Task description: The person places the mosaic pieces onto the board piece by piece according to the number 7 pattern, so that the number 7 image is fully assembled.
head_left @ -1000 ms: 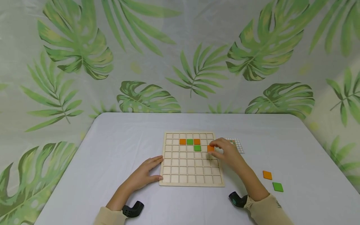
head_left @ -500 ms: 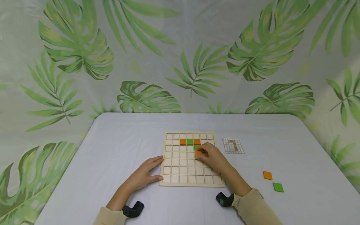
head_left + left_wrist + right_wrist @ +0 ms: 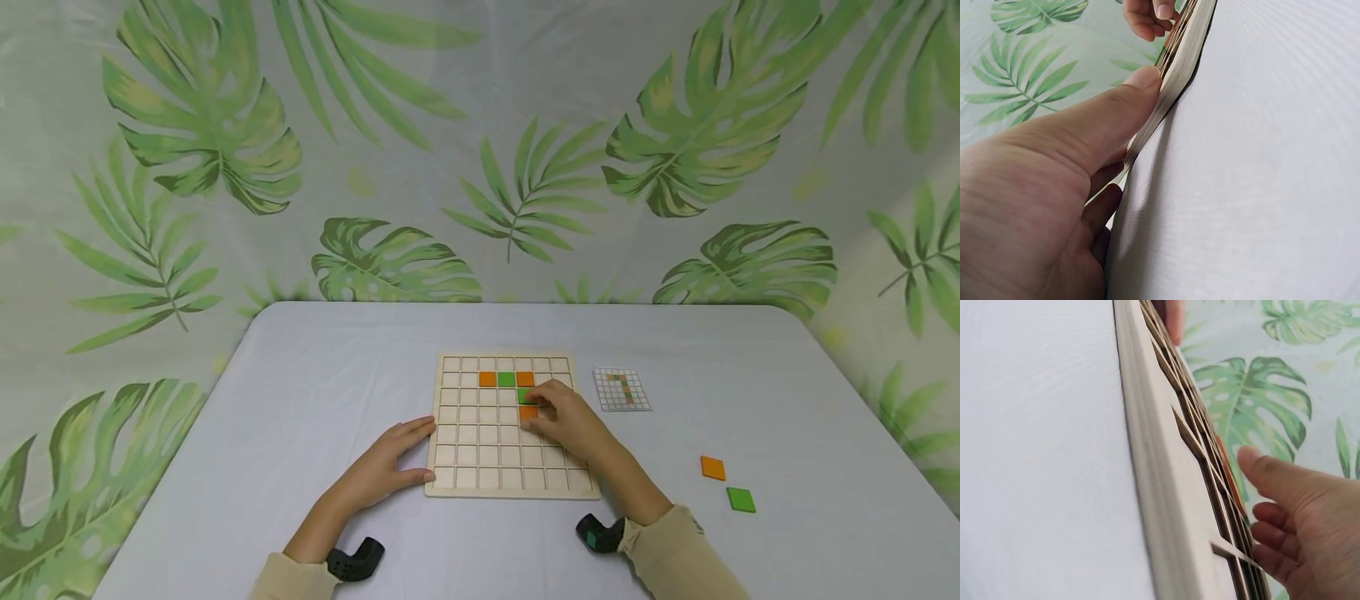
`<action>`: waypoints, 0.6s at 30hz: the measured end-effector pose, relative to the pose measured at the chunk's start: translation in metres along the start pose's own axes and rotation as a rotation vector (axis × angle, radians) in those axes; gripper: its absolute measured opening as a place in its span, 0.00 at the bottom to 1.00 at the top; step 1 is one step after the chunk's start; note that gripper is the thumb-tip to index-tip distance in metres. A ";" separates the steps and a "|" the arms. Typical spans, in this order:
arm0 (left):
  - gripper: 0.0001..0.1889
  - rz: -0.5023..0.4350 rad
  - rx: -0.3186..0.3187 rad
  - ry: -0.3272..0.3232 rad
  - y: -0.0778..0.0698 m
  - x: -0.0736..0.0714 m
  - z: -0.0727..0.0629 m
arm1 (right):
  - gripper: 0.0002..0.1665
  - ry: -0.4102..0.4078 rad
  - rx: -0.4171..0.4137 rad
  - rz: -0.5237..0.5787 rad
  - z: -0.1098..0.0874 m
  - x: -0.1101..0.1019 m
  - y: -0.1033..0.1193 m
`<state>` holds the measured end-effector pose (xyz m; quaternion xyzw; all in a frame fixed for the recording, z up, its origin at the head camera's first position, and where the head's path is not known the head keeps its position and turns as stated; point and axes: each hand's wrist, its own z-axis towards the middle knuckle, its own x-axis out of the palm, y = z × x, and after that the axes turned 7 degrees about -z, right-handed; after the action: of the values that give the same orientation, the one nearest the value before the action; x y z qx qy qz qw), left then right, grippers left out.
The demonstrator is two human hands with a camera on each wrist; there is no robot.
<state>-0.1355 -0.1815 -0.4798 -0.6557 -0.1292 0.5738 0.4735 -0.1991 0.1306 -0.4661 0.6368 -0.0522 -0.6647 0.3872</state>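
A pale wooden grid board (image 3: 489,477) lies on the table. Its second row from the back carries an orange tile (image 3: 487,379), a green tile (image 3: 506,379) and another orange tile (image 3: 525,379). Below the last sits a second green tile (image 3: 522,396), partly covered by fingers, then a third orange tile (image 3: 528,412) in its cell. My right hand (image 3: 566,421) hovers at that lowest tile, thumb and fingertips spread beside it; the right wrist view shows the thumb (image 3: 1266,472) off the board. My left hand (image 3: 386,467) rests straight fingers and thumb against the board's left edge.
A small pattern card (image 3: 622,389) with a printed grid lies right of the board. Farther right on the white table (image 3: 337,358) are a loose orange tile (image 3: 712,467) and a loose green tile (image 3: 741,499). A leaf-patterned cloth hangs behind.
My right hand has carried an orange tile leftward from the board's right side, set it below the green one and loosened its fingers. My left hand stays put.
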 end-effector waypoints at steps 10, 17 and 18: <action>0.38 0.002 -0.004 0.005 -0.001 0.000 0.000 | 0.35 -0.011 -0.039 -0.006 -0.014 -0.037 0.009; 0.38 0.007 -0.008 0.001 0.000 0.000 0.000 | 0.39 -0.080 -0.031 -0.105 -0.042 -0.067 0.001; 0.38 0.007 -0.004 0.001 -0.001 0.000 0.000 | 0.39 -0.094 -0.035 -0.115 -0.047 -0.071 -0.001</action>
<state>-0.1357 -0.1810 -0.4793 -0.6572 -0.1280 0.5749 0.4702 -0.1663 0.1927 -0.4177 0.6000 -0.0219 -0.7158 0.3565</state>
